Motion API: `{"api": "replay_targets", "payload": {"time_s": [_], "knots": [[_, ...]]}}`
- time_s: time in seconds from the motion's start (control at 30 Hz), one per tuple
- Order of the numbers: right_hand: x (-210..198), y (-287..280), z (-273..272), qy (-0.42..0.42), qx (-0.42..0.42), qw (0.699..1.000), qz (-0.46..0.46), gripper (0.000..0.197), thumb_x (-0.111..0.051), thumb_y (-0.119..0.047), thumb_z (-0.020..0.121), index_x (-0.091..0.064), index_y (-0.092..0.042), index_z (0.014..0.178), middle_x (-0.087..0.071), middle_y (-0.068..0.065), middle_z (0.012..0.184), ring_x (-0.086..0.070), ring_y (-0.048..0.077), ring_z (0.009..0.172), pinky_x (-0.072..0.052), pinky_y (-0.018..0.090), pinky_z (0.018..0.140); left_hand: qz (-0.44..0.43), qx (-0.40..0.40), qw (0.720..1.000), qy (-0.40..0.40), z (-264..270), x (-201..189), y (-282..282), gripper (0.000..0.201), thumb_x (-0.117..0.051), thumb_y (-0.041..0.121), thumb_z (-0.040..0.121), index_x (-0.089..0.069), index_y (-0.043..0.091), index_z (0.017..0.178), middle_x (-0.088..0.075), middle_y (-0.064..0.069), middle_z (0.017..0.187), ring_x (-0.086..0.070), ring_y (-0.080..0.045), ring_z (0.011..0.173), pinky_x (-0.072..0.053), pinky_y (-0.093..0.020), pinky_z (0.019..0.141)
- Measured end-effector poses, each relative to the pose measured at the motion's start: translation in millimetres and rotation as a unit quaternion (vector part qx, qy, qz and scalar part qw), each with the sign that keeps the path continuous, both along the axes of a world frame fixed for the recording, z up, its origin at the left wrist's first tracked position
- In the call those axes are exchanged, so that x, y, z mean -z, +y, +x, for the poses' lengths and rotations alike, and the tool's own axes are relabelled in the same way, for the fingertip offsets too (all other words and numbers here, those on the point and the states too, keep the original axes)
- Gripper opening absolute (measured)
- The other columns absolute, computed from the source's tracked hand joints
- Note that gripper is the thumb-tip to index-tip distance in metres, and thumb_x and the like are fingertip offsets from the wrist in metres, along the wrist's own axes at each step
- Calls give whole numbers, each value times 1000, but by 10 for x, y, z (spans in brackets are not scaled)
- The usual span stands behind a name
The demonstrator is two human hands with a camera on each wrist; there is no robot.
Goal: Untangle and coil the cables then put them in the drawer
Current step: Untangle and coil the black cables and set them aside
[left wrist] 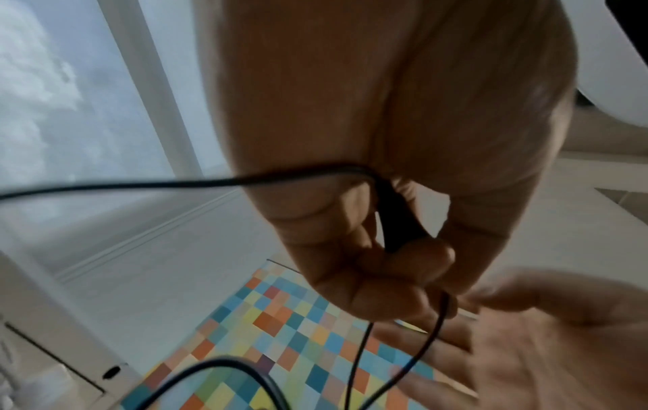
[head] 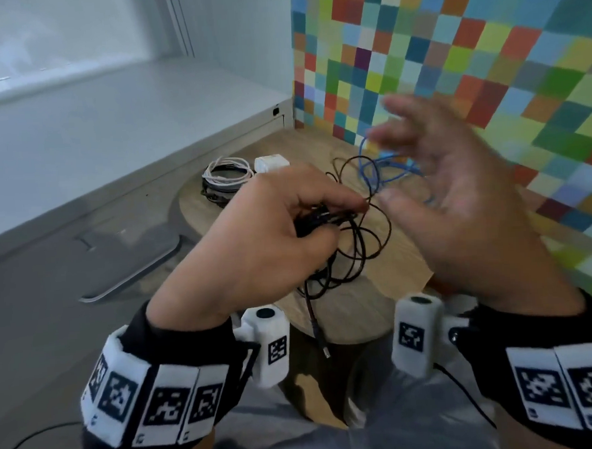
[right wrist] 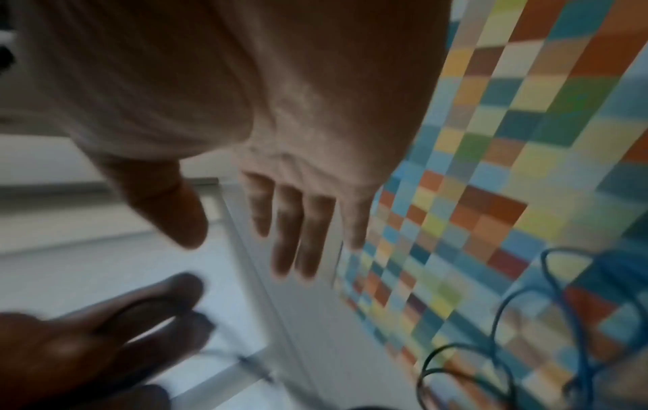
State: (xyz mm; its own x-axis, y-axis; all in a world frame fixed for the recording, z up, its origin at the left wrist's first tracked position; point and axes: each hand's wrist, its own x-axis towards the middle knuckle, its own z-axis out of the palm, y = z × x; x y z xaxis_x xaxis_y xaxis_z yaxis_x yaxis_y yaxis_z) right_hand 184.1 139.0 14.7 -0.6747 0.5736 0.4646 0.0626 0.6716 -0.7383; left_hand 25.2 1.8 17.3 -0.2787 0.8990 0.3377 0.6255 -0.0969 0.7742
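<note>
Left hand (head: 254, 240) pinches gathered loops of the thin, limp black cable (head: 364, 251) above the round wooden surface (head: 354, 310), right hand (head: 457, 195) spread and empty beside it; light and floppy, best held at the gathered loops.

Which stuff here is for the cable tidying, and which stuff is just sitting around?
For the job:
- black cable, gripped by the left hand
- blue cable on the wooden table
- white coiled cable with its white charger
- right hand, open, holding nothing

Just there:
- colourful checkered wall
- white cabinet
</note>
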Motion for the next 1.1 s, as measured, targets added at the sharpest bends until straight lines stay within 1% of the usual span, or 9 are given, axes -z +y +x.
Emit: {"api": "replay_targets", "payload": {"time_s": [0.13, 0.23, 0.3, 0.43, 0.53, 0.7, 0.83, 1.0, 1.1], "knots": [[84, -136, -153, -80, -153, 980, -96, 82, -64, -2, 94, -28, -37, 159, -73, -6, 117, -69, 9, 112, -55, 43, 99, 65, 57, 991, -101, -17, -17, -43, 37, -60, -8, 87, -75, 12, 113, -74, 0, 105, -71, -8, 82, -53, -23, 74], [116, -113, -189, -52, -130, 980, -139, 54, -63, -8, 100, -56, -39, 143, -66, 4, 72, -58, 19, 62, -52, 45, 63, 88, 38, 988, -117, -63, -20, -104, 43, -59, -9, 95, -70, 22, 122, -74, 5, 107, -56, -17, 55, -50, -30, 58], [109, -75, -163, -8, -119, 978, -171, 34, -66, -14, 99, -73, -37, 123, -51, 10, 65, -42, 18, 53, -40, 36, 53, 80, 30, 989, -122, -120, 18, -120, 48, -61, -7, 97, -65, 28, 130, -73, 6, 115, -50, -19, 50, -48, -32, 52], [49, -25, -98, 27, -115, 970, -212, 14, -71, -15, 96, -81, -22, 101, -53, -14, 54, -38, 4, 43, -32, 21, 43, 48, -10, 991, -125, -170, 50, -118, 43, -68, 9, 97, -66, 34, 131, -70, 3, 109, -51, -7, 55, -44, -19, 56], [75, 25, -102, 1, -43, 989, -141, 11, -71, -23, 95, -79, -24, 88, -52, -16, 45, -47, 3, 40, -33, 10, 47, -69, -49, 995, -54, -206, 53, -101, 17, -69, 38, 93, -77, 33, 107, -67, 8, 79, -54, -1, 59, -46, -18, 62], [100, 76, -54, 22, -53, 981, -186, 19, -65, -23, 98, -72, -14, 82, -64, 4, 62, -45, 5, 45, -35, 10, 45, -126, -47, 986, -95, -351, 163, -181, 46, -69, 55, 88, -60, 20, 59, -39, 10, 46, -31, -8, 42, -27, -18, 43], [115, 116, -2, 15, -77, 973, -216, 14, -70, -27, 83, -76, -15, 85, -58, -9, 52, -47, 2, 45, -35, 8, 45, 55, 21, 920, -388, -477, 182, -222, 36, -53, 32, 98, -51, 22, 63, -26, 6, 56, -17, -9, 44, -13, -26, 42], [249, 143, -63, 63, -109, 956, -263, 14, -66, -13, 84, -78, -15, 90, -74, -6, 75, -63, 1, 60, -45, 10, 50, 125, 48, 878, -460, -401, 160, -168, 33, -36, 20, 106, -66, 17, 94, -27, 5, 60, -16, -7, 44, -12, -25, 41], [282, 192, -71, 179, -158, 901, -362, 27, -57, -8, 86, -81, -21, 85, -74, 2, 79, -73, 25, 91, -62, 34, 78, 127, 44, 875, -465, -335, 197, -81, 33, -33, 17, 108, -64, 15, 98, -29, 4, 60, -18, -7, 43, -12, -25, 41]]}}
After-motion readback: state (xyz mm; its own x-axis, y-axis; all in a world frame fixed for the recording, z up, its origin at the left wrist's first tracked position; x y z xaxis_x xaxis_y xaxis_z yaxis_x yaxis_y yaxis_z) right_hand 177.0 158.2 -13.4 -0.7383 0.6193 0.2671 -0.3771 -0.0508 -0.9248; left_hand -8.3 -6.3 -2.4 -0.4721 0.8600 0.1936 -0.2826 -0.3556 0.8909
